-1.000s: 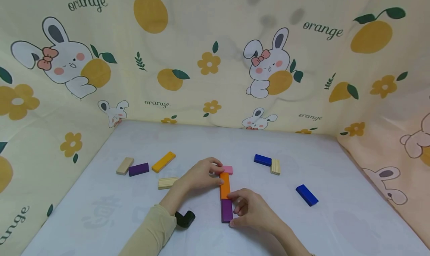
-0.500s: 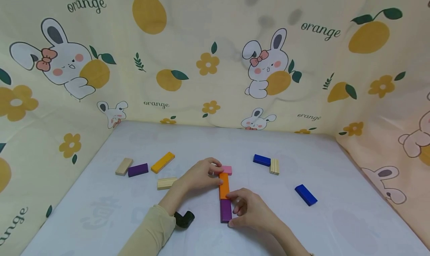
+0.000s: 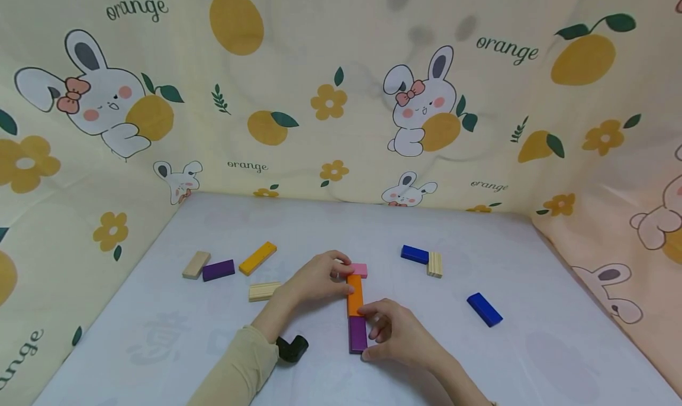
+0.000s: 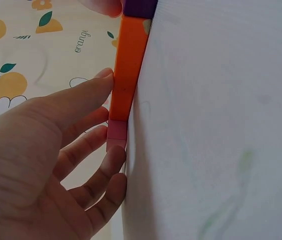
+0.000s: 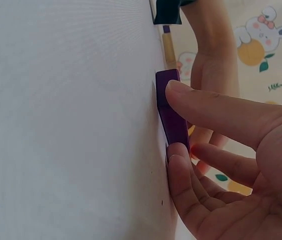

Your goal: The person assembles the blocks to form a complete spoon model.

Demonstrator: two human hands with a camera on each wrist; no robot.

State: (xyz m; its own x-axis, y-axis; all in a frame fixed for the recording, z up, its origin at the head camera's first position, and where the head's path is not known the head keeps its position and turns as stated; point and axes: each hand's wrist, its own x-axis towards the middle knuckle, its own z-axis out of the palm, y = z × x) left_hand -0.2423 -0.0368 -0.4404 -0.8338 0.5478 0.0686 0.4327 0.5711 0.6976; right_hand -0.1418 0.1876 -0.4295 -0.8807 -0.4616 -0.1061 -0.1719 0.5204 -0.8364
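Three wooden blocks lie end to end in the middle of the table: a pink block (image 3: 360, 270) set crosswise at the far end, an orange block (image 3: 354, 296), and a purple block (image 3: 358, 335) nearest. From the left, my left hand (image 3: 317, 279) holds the far end, its thumb against the orange block and curved fingers around the pink one, as the left wrist view shows. My right hand (image 3: 399, 335) grips the purple block from the right. Its thumb (image 5: 177, 86) presses the near end, while the index finger reaches the orange block's side.
Left of the row lie a yellow block (image 3: 258, 258), another purple block (image 3: 218, 270) and two plain wood blocks. On the right are two blue blocks, one (image 3: 485, 309) alone, one beside a plain wood block (image 3: 434, 264). A black object (image 3: 293, 349) sits by the left wrist.
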